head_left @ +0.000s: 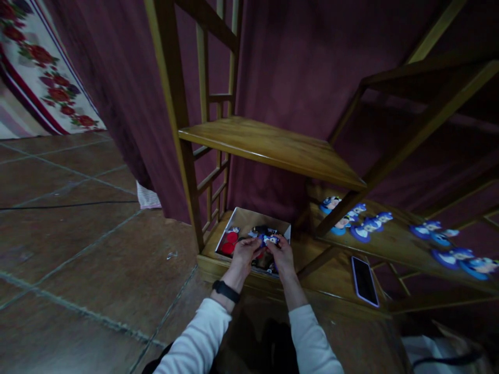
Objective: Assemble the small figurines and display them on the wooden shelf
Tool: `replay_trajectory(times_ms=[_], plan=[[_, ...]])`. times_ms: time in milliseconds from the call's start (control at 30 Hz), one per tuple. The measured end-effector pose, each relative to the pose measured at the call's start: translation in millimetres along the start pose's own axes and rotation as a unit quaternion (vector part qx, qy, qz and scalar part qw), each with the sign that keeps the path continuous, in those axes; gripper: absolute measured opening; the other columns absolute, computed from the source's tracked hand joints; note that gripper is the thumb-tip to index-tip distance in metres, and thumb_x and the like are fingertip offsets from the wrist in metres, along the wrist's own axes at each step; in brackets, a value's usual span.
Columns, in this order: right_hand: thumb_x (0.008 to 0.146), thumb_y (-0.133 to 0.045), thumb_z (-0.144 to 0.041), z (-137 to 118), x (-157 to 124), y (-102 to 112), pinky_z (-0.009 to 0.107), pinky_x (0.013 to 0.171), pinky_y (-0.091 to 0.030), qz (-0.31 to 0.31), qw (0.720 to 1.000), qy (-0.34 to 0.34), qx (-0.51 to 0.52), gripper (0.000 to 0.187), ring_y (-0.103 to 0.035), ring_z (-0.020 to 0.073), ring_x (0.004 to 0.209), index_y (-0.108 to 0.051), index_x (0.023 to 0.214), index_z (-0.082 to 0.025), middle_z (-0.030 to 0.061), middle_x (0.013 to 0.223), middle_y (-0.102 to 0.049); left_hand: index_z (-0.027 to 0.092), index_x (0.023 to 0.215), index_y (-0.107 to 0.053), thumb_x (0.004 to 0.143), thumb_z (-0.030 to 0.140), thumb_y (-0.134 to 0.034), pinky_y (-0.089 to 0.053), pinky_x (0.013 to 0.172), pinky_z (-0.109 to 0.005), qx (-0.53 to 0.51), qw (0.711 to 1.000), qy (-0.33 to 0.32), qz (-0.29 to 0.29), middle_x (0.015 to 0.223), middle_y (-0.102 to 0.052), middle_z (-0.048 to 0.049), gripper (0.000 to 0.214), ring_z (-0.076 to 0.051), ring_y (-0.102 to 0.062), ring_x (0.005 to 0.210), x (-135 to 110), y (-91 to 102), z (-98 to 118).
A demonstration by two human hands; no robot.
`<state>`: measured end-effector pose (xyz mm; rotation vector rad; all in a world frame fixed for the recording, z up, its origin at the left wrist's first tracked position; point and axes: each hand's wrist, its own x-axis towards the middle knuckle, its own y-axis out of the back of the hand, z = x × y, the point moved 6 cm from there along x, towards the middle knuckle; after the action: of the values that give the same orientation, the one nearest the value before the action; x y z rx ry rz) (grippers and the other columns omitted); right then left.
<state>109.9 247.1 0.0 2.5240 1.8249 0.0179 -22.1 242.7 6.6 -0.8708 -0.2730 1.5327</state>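
Note:
My left hand (245,254) and my right hand (282,255) meet over a white cardboard box (249,218) on the bottom board of a wooden shelf unit. Both hands pinch a small blue and white figure (268,240) between their fingertips. The box holds several small figures, among them red ones (230,243) at its left side. A black band sits on my left wrist. Both sleeves are white.
Several blue figures (364,228) lie in a row on the low right shelf, more (452,244) further right. A phone (365,281) lies on the bottom board. An upper shelf board (273,145) juts over the box. Maroon curtain behind; tiled floor at left.

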Motion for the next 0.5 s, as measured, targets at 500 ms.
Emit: replay_trajectory(times_ms=[500], plan=[[0.067, -0.057, -0.034, -16.3, 2.7, 0.0, 0.031, 0.077, -0.047, -0.005, 0.996, 0.031, -0.089, 0.032, -0.061, 0.0183, 0.082, -0.056, 0.097, -0.021, 0.0028, 0.089, -0.065, 0.009, 0.063, -0.066, 0.059, 0.01, -0.073, -0.054, 0.067, -0.028, -0.047, 0.999, 0.001, 0.012, 0.063, -0.066, -0.0051, 0.009, -0.014, -0.063, 0.061, 0.1, -0.7, -2.8]])
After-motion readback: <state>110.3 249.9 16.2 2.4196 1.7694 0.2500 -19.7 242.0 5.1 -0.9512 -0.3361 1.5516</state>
